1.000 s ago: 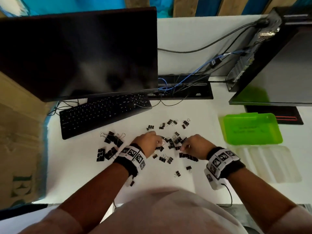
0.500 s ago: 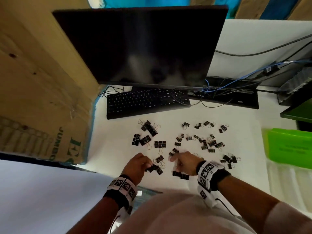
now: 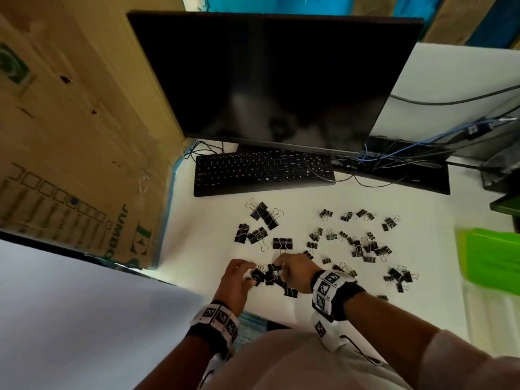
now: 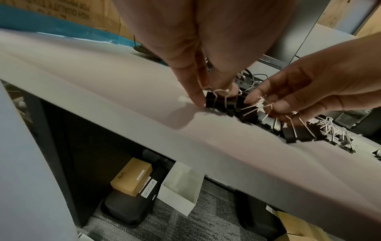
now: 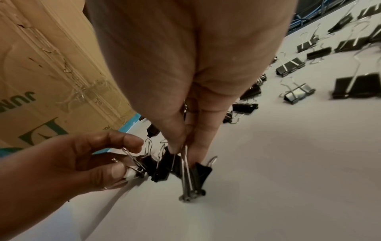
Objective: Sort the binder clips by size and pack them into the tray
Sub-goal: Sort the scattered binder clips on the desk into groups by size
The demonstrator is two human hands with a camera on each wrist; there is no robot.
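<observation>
Black binder clips lie on the white table (image 3: 351, 192) in loose groups: large ones (image 3: 263, 214) at the left, small ones (image 3: 364, 246) at the right. Both hands meet over a bunch of medium clips (image 3: 270, 277) near the front edge. My left hand (image 3: 253, 277) pinches one black clip (image 4: 218, 101) between thumb and fingers (image 4: 214, 93). My right hand (image 3: 281, 270) pinches the wire handles of a clip (image 5: 186, 177), which its fingertips (image 5: 185, 151) hold upright on the table. A green tray (image 3: 492, 257) is cut off at the right edge.
A black keyboard (image 3: 261, 170) and a dark monitor (image 3: 275, 80) stand behind the clips, with cables (image 3: 394, 153) to their right. A cardboard box (image 3: 70, 136) walls the left side. A clear ridged tray (image 3: 495, 313) lies below the green one. More medium clips (image 3: 399, 277) lie right of my wrist.
The head view has swung left and down. Both hands have drawn back toward the front edge and closed in on one bunch of clips.
</observation>
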